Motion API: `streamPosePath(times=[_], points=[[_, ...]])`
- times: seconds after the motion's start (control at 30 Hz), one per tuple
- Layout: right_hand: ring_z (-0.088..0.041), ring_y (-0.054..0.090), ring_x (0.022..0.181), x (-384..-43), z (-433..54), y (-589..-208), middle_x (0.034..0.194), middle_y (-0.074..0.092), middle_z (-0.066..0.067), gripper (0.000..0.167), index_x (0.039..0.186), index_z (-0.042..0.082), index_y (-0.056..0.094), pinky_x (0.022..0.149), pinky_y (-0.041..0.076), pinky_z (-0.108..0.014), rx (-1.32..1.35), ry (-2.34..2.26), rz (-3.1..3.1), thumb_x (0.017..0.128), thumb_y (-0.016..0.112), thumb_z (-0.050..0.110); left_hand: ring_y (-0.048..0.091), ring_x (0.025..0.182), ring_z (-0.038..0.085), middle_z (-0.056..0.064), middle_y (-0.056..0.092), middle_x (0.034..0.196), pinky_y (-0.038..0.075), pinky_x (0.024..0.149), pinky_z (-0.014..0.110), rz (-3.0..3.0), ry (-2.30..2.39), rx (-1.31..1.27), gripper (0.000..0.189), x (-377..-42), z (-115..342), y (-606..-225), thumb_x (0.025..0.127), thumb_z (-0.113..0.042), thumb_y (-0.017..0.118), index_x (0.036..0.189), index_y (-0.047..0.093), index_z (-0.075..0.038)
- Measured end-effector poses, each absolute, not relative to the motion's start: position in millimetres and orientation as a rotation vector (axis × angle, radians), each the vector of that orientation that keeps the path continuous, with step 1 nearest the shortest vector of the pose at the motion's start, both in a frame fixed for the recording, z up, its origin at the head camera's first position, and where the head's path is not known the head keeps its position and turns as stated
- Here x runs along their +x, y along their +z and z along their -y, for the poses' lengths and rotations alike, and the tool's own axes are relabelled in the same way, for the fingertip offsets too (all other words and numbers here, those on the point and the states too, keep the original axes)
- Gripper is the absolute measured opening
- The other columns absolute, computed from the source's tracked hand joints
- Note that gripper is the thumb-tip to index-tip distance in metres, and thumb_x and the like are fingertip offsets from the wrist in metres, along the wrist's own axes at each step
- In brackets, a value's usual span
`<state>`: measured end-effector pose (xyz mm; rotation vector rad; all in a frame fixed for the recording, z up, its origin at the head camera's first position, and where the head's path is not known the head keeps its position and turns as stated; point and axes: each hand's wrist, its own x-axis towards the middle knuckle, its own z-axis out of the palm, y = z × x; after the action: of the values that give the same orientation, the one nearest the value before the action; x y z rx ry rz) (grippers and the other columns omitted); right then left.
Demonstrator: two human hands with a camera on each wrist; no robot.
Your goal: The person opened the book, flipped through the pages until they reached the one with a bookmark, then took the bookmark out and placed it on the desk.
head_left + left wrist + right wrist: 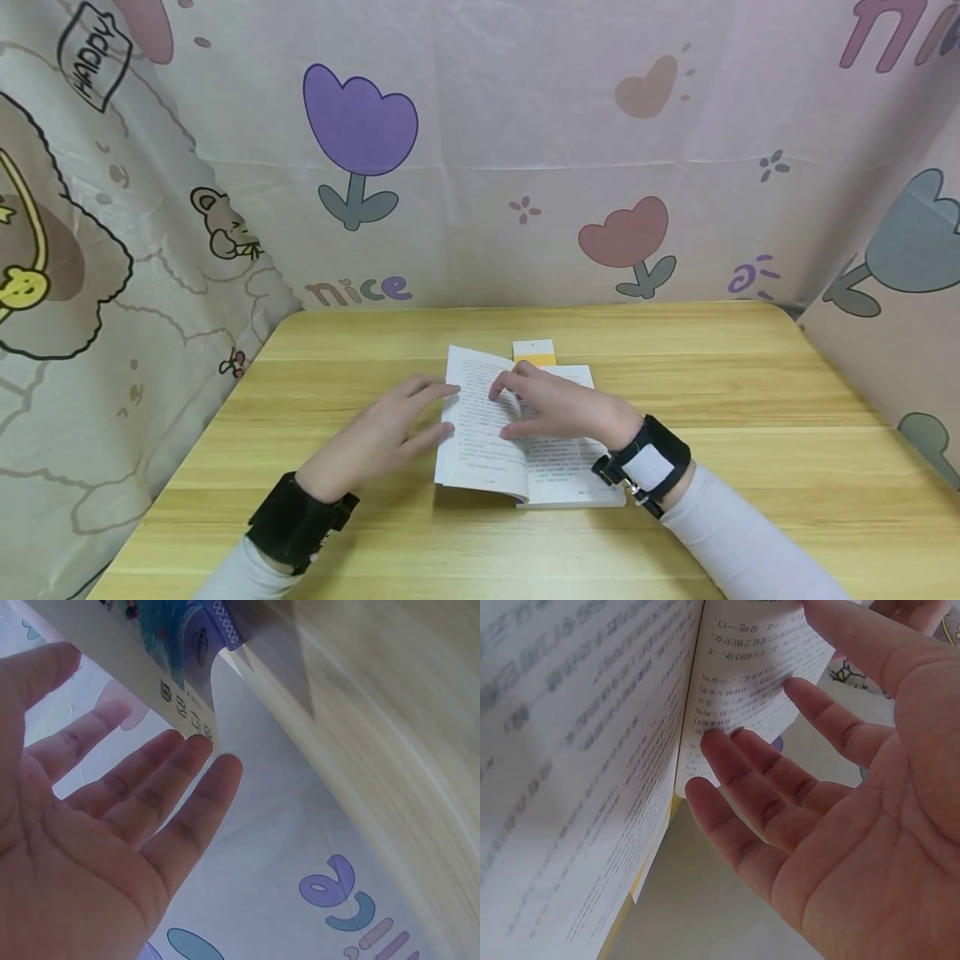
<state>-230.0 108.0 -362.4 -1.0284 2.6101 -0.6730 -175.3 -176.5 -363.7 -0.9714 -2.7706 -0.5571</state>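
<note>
A paperback book point(487, 425) lies open on the table, its left part raised off the wood and its right page point(566, 467) flat. Printed text covers both pages. My left hand point(378, 433) is at the outer left edge, fingers spread and fairly straight; the left wrist view shows fingertips by the colourful cover point(169, 652), with the thumb apart. Over the book's middle, my right hand point(562, 406) has loosely bent fingers, the tips at the left page point(742, 682). Neither hand pinches a page.
A white and yellow flat item point(534, 352) sticks out beyond the book's far edge. The wooden table point(712, 375) ends at a patterned cloth point(487, 125) behind and at both sides. Black straps point(296, 521) circle both wrists.
</note>
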Motion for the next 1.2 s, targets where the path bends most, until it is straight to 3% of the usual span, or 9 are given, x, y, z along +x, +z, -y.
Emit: streamPosePath(times=[0.2, 0.43, 0.63, 0.97, 1.2], points=[[-0.019, 0.056, 0.098, -229.2, -102.2, -362.7, 0.131, 0.059, -0.009, 0.042, 0.133, 0.020, 0.068, 0.087, 0.053, -0.036, -1.021, -0.627, -2.637, 0.096, 0.083, 0.034, 0.067, 0.131, 0.034, 0.017, 0.065, 0.148, 0.060, 0.107, 0.052, 2.794, -0.518, -1.007, 0.044, -176.4, 168.6, -369.6, 0.102, -0.033, 0.075, 0.141, 0.069, -0.012], [-0.018, 0.058, 0.105, -230.1, -100.0, -364.6, 0.134, 0.063, -0.010, 0.039, 0.131, 0.017, 0.075, 0.095, 0.055, -0.038, -1.046, -0.591, -2.650, 0.096, 0.083, 0.032, 0.068, 0.132, 0.031, 0.012, 0.070, 0.144, 0.058, 0.109, 0.051, 2.850, -0.491, -1.049, 0.040, -174.1, 158.0, -378.5, 0.102, -0.035, 0.075, 0.136, 0.072, -0.014], [-0.020, 0.063, 0.115, -230.2, -99.2, -364.8, 0.137, 0.064, -0.010, 0.038, 0.131, 0.015, 0.077, 0.102, 0.057, -0.040, -1.091, -0.548, -2.656, 0.097, 0.082, 0.030, 0.069, 0.130, 0.029, 0.010, 0.070, 0.143, 0.061, 0.105, 0.050, 2.948, -0.498, -0.998, 0.045, -172.1, 154.7, -384.6, 0.103, -0.036, 0.074, 0.141, 0.068, -0.014], [-0.021, 0.064, 0.117, -228.3, -104.3, -362.9, 0.142, 0.064, -0.009, 0.040, 0.133, 0.015, 0.075, 0.101, 0.057, -0.039, -1.092, -0.588, -2.630, 0.095, 0.085, 0.023, 0.066, 0.136, 0.032, 0.011, 0.064, 0.151, 0.058, 0.109, 0.054, 3.043, -0.542, -0.966, 0.058, -170.8, 149.8, -385.5, 0.103, -0.046, 0.071, 0.151, 0.061, -0.015], [-0.022, 0.064, 0.121, -229.1, -102.5, -366.1, 0.140, 0.065, -0.009, 0.040, 0.132, 0.015, 0.075, 0.106, 0.057, -0.041, -1.108, -0.571, -2.645, 0.094, 0.086, 0.024, 0.065, 0.136, 0.034, 0.014, 0.062, 0.153, 0.058, 0.108, 0.055, 3.065, -0.546, -0.946, 0.061, -170.3, 149.4, -387.2, 0.102, -0.043, 0.074, 0.155, 0.058, -0.017]])
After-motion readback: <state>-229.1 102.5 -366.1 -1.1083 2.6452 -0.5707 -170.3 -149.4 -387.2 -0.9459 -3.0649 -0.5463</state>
